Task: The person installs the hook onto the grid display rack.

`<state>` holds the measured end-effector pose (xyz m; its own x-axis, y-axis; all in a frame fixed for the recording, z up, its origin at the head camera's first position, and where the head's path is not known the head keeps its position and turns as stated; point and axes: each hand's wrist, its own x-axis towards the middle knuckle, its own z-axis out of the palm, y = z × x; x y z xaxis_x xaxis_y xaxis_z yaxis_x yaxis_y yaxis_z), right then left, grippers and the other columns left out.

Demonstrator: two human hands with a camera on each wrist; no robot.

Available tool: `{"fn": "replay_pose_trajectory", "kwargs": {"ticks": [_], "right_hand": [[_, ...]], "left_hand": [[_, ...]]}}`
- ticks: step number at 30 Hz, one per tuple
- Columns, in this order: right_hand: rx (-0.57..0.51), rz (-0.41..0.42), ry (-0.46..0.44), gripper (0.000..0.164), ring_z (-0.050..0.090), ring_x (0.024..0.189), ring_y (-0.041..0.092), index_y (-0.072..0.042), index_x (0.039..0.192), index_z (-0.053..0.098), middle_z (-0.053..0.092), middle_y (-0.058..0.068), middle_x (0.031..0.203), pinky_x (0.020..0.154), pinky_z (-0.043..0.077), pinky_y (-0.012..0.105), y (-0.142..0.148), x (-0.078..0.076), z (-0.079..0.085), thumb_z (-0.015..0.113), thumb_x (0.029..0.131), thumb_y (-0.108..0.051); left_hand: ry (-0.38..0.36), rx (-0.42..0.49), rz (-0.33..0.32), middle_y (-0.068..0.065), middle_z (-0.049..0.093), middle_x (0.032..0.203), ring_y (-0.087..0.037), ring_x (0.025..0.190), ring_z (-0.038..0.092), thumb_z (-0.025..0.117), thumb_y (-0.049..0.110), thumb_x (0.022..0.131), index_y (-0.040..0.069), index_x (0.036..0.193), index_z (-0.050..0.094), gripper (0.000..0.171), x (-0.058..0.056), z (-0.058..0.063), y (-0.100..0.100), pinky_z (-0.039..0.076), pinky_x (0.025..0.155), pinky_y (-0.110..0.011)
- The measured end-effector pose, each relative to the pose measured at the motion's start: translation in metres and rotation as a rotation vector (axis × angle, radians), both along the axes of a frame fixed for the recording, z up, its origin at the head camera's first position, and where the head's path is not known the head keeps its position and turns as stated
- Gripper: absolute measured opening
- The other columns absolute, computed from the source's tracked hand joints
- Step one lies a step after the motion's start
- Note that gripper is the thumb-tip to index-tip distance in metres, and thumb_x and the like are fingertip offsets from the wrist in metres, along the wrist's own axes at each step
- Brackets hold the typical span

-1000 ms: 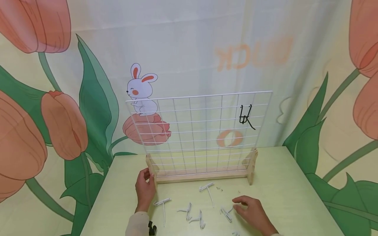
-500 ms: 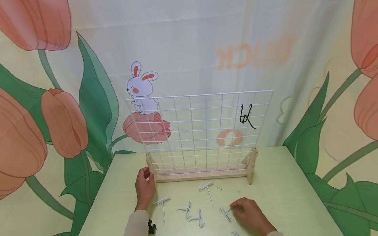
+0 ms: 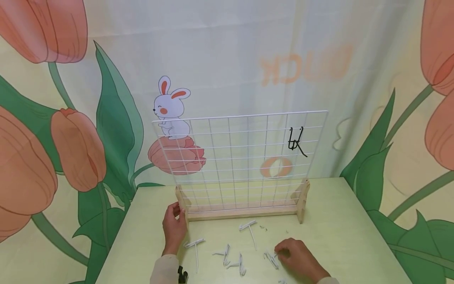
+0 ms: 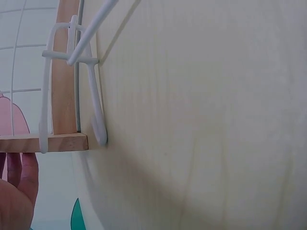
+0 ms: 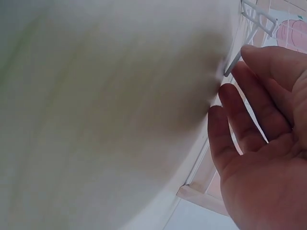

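A white wire grid panel (image 3: 244, 157) stands upright in a wooden base (image 3: 244, 213). My left hand (image 3: 173, 230) rests against the outside of the base's left foot. In the left wrist view, the left fingers (image 4: 29, 172) lie fairly straight against the wood. Low at the table's right, my right hand (image 3: 299, 258) pinches the prong of a white grid hook (image 3: 271, 260) between thumb and fingertips. The right wrist view shows this hook's prong (image 5: 233, 63) at the thumb tip, with the other fingers spread below.
Several more white hooks lie in front of the base, including one near the left hand (image 3: 195, 243) and another at the middle (image 3: 248, 225). A black hook (image 3: 294, 140) hangs on the panel's upper right. Small bits (image 3: 263, 228) lie on the table. A printed curtain (image 3: 227, 59) stands behind.
My right hand has moved slightly left, and its thumb and fingers have closed onto the white hook's prong. The left hand has stayed at the wooden foot.
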<state>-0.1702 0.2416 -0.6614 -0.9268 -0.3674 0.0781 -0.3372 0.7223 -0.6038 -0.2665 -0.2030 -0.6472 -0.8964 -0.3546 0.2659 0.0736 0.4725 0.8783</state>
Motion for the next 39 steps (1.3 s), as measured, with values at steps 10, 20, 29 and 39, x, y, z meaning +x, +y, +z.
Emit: {"fn": "replay_pose_trajectory", "kwargs": {"ticks": [10, 20, 29, 39], "right_hand": [[0.049, 0.046, 0.019, 0.013, 0.067, 0.095, 0.006, -0.023, 0.094, 0.083, 0.074, -0.017, 0.096, 0.087, 0.059, 0.034, -0.0031, -0.0017, -0.0023, 0.084, 0.088, -0.011], [0.113, 0.108, 0.023, 0.008, 0.061, 0.089, 0.004, -0.021, 0.096, 0.083, 0.064, -0.018, 0.093, 0.079, 0.057, 0.029, -0.0020, -0.0028, -0.0080, 0.083, 0.090, -0.016], [0.087, 0.072, -0.035, 0.004, 0.060, 0.091, 0.002, -0.020, 0.096, 0.083, 0.064, -0.019, 0.094, 0.080, 0.057, 0.027, -0.0020, 0.0018, -0.0063, 0.081, 0.093, -0.020], [-0.050, -0.004, -0.190, 0.006, 0.066, 0.088, 0.001, -0.020, 0.096, 0.081, 0.072, -0.015, 0.095, 0.075, 0.057, 0.024, -0.0026, 0.0029, 0.0011, 0.081, 0.093, -0.015]], "left_hand": [[-0.008, 0.004, 0.007, -0.018, 0.069, 0.129, -0.035, 0.121, 0.068, 0.064, 0.012, 0.106, 0.005, 0.137, 0.057, 0.032, 0.0019, 0.0000, -0.0004, 0.060, 0.098, -0.053], [0.000, 0.011, 0.000, -0.018, 0.069, 0.128, -0.035, 0.120, 0.068, 0.063, 0.012, 0.107, 0.005, 0.137, 0.057, 0.032, 0.0009, -0.0021, -0.0013, 0.060, 0.098, -0.054], [-0.001, 0.004, 0.010, -0.017, 0.069, 0.128, -0.035, 0.120, 0.068, 0.064, 0.011, 0.106, 0.005, 0.137, 0.058, 0.032, 0.0008, -0.0024, 0.0021, 0.060, 0.098, -0.053], [-0.005, 0.006, -0.007, -0.017, 0.068, 0.129, -0.035, 0.121, 0.067, 0.063, 0.012, 0.107, 0.006, 0.138, 0.056, 0.033, 0.0009, 0.0004, 0.0013, 0.060, 0.099, -0.054]]}}
